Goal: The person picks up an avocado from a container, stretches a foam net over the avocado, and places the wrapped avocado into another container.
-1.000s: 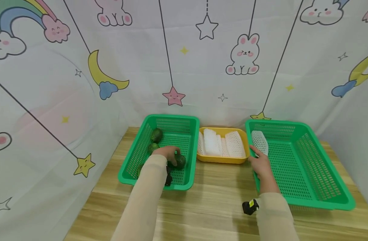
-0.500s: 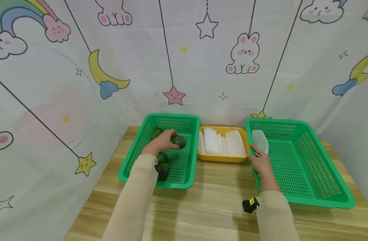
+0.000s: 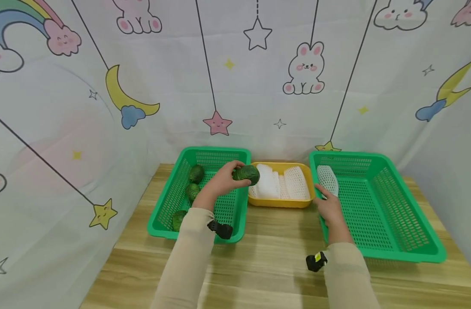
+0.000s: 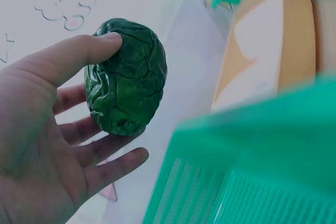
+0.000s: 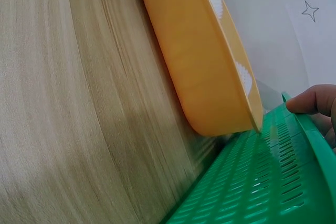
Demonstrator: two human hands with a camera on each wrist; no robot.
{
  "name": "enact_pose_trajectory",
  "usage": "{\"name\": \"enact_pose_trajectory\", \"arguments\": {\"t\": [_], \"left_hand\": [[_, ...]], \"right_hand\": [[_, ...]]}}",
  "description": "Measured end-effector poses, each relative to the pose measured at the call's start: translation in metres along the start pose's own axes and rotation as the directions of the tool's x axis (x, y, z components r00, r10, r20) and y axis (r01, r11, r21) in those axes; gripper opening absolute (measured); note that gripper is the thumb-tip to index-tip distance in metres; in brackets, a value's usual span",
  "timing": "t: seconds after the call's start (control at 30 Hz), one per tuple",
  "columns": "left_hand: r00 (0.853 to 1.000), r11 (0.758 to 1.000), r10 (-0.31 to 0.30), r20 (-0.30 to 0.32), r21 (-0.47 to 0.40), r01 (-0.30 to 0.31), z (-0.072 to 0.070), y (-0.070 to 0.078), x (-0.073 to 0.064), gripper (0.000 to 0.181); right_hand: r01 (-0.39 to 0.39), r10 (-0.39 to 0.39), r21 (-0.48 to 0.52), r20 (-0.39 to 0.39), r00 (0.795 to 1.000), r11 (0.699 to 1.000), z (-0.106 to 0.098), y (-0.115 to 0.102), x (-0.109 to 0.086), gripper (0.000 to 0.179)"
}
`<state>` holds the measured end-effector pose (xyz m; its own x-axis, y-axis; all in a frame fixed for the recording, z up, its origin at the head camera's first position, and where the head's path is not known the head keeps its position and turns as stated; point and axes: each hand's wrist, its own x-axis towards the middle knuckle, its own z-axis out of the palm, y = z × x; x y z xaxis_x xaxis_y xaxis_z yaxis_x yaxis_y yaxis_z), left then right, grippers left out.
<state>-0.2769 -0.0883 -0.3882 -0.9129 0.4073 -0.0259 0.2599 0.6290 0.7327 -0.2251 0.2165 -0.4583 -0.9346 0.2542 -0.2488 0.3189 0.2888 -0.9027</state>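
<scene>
My left hand (image 3: 224, 179) holds a dark green, wrinkled avocado (image 3: 246, 175) up between the left basket and the yellow tray. In the left wrist view the thumb lies over the avocado (image 4: 128, 77), with the fingers behind it. Several more avocados (image 3: 196, 174) lie in the left green basket (image 3: 241, 227), partly hidden by my arm. My right hand (image 3: 330, 207) grips the near-left rim of the right green basket (image 3: 378, 256), thumb outside and fingers inside. Beside those fingers a white foam net sleeve (image 3: 327, 180) lies in this basket, with something inside it hidden.
Between the baskets stands a yellow tray (image 3: 279, 203) with several white foam net sleeves (image 3: 296, 182). All three containers rest on a wooden table (image 3: 274, 249), close to a patterned curtain (image 3: 266, 103) behind.
My left hand has lifted the avocado out of the left basket and moved it right, towards the yellow tray. The right hand has stayed at the basket rim; the head view has shifted slightly.
</scene>
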Motion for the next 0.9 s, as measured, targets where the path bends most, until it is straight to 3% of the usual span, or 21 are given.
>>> {"name": "enact_pose_trajectory", "arguments": {"t": [0.6,0.77,0.9], "left_hand": [[1.0,0.997,0.01,-0.009,-0.073,-0.011,0.071,0.042,0.001,0.057],[0.998,0.996,-0.021,-0.059,-0.084,0.016,0.09,0.043,-0.001,0.057],[0.997,0.994,-0.064,-0.044,-0.096,0.06,0.105,0.038,-0.003,0.057]], "right_hand": [[-0.006,0.006,0.015,-0.005,1.0,1.0,-0.002,0.004,0.002,0.061],[-0.017,0.017,0.02,0.002,1.0,1.0,-0.001,0.003,0.001,0.06],[-0.01,0.009,0.023,0.013,1.0,1.0,-0.001,0.001,0.001,0.059]]}}
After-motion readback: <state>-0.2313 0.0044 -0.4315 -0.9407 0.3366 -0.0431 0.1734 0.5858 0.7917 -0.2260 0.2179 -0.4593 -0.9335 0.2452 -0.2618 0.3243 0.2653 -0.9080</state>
